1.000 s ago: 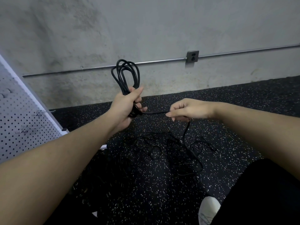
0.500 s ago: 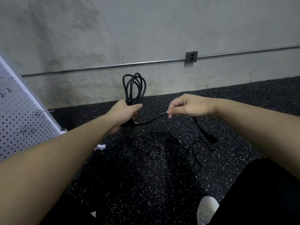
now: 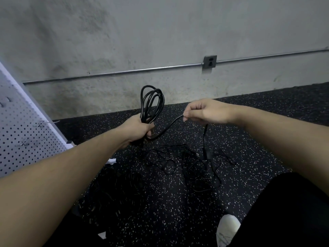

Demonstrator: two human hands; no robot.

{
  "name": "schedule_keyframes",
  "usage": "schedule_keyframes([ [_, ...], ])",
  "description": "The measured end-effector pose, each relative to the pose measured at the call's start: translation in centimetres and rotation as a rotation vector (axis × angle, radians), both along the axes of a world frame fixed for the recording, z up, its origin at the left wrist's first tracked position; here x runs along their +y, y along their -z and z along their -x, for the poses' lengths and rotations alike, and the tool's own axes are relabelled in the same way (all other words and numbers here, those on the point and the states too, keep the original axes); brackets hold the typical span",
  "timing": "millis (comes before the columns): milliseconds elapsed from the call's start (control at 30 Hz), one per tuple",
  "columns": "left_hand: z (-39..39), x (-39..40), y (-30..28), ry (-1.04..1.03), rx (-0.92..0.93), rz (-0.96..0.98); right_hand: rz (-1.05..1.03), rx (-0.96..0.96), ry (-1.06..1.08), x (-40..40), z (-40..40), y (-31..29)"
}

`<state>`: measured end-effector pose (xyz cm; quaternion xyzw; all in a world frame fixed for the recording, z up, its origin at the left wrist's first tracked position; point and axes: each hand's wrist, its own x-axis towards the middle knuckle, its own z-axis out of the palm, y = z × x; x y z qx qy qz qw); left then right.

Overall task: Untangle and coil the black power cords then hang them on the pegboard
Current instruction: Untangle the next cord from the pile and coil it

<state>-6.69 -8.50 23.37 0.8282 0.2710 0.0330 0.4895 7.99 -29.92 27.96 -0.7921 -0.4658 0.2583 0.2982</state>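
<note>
While the left hand (image 3: 137, 129) grips a bundle of black loops at centre frame, the coiled power cord (image 3: 152, 102) stands upright above the fist, its loops rising in front of the base of the concrete wall (image 3: 160, 32). The fingers are curled round the gathered loops. From under that fist a free length of the same cord curves down and then up to the right, where the right hand (image 3: 204, 111) pinches it between thumb and fingertips; the remaining fingers are curled. Past the pinch, the cord drops below the right hand toward the floor, ending in a thicker black part, probably a plug, though this cannot be confirmed.

Below both hands, in the lower centre of the frame, a loose tangle of cords (image 3: 188, 163) lies on the black speckled floor (image 3: 160, 202). A second dark heap (image 3: 114, 193) lies lower left of it; its detail is too dim to make out.

At the left edge of the frame, the white pegboard (image 3: 23, 132) stands tilted in view, with metal hooks (image 3: 44, 123) projecting from it. The hooks seen carry nothing.

Along the wall runs a metal conduit (image 3: 124, 72) joined to a grey outlet box (image 3: 210, 62) in the upper right. A white shoe (image 3: 227, 229) and a dark trouser leg (image 3: 284, 211) occupy the lower right corner.
</note>
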Motion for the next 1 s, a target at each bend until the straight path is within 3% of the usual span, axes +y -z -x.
schedule_keyframes([
  [133,0.0,-0.2,-0.2,0.015,-0.023,-0.185,0.096,-0.082,-0.062,0.2,0.8,-1.4],
  [267,0.1,-1.1,-1.2,0.108,0.052,-0.312,0.005,-0.172,-0.059,0.7,1.0,-1.9],
  [467,0.6,-2.4,-1.7,0.16,0.133,-0.098,-0.075,-0.256,-0.033,0.6,0.7,-1.6],
  [733,1.0,-3.8,-2.1,0.308,0.161,-0.059,-0.249,-0.25,0.172,0.4,-0.3,-1.7],
  [1000,0.7,-3.2,-1.8,0.523,0.516,-0.232,-0.217,-0.123,-0.064,1.6,1.0,-1.9],
])
